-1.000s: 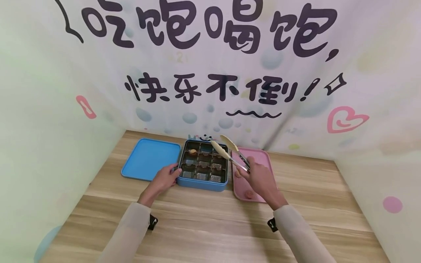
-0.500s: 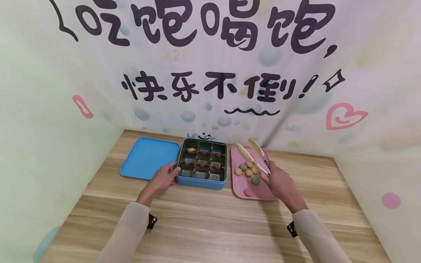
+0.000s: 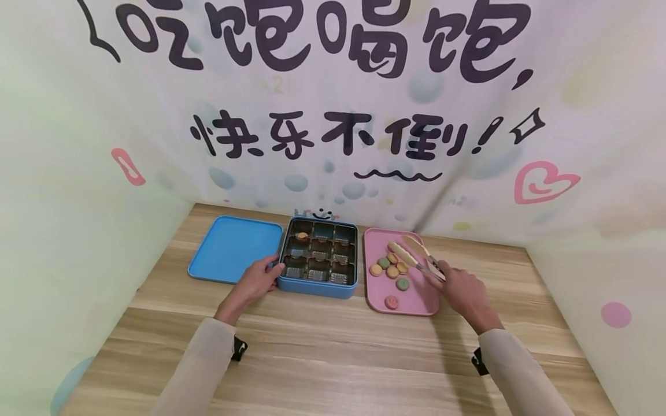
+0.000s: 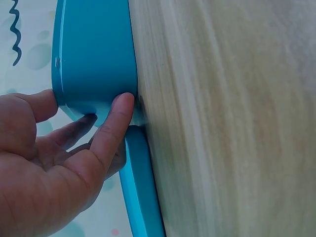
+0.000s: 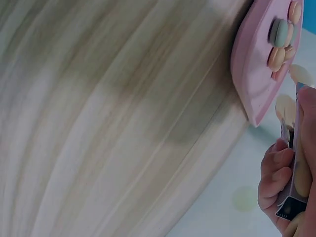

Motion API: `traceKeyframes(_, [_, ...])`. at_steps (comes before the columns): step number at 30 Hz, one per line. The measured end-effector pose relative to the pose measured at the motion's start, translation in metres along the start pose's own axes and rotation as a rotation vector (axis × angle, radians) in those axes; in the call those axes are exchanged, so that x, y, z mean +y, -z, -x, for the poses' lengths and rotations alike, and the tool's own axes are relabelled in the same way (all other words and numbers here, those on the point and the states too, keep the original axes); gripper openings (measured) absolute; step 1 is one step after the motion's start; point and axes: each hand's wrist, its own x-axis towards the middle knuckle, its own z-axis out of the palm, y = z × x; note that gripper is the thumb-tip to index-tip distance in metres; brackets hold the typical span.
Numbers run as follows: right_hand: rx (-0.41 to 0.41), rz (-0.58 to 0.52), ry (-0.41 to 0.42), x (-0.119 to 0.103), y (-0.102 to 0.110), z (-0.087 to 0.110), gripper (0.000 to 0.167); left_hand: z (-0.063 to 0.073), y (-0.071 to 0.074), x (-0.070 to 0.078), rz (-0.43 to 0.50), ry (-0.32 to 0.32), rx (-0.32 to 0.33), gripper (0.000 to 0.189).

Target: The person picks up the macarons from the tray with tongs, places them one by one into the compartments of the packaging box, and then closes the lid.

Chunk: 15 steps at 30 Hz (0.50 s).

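Note:
My left hand (image 3: 257, 280) holds the front left corner of a blue box (image 3: 317, 288), thumb at the rim and fingers along the side. A dark divided insert (image 3: 318, 249) fills the box; one orange macaron (image 3: 302, 236) lies in its back left compartment. In my right hand (image 3: 465, 292) are metal tongs with beige tips (image 3: 403, 255), spread apart over a pink tray (image 3: 376, 240). Orange macarons (image 3: 392, 271), green ones, including one green macaron (image 3: 403, 283), and a pink macaron (image 3: 392, 302) lie on that tray. Nothing shows between the tong tips.
A blue lid (image 3: 234, 248) lies flat left of the box, beside my left hand. Behind everything rises a printed wall (image 3: 312, 190), close to the box and tray. Wooden tabletop (image 3: 333, 358) stretches in front.
My right hand has carried the tongs right from above the box to the tray, then lowered them toward the macarons. The left hand stays on the box corner.

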Motion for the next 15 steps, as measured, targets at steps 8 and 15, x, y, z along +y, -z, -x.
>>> traceKeyframes(8, [0.024, 0.019, 0.078, 0.0075, 0.0008, -0.0054, 0.039, 0.0001, 0.0002, 0.0012, -0.008, -0.001, 0.002, 0.056])
traceKeyframes(15, [0.009, 0.026, 0.086, 0.0079, 0.0045, -0.0097, 0.035, 0.0002, 0.0003, 0.0009, -0.002, -0.004, -0.006, 0.057])
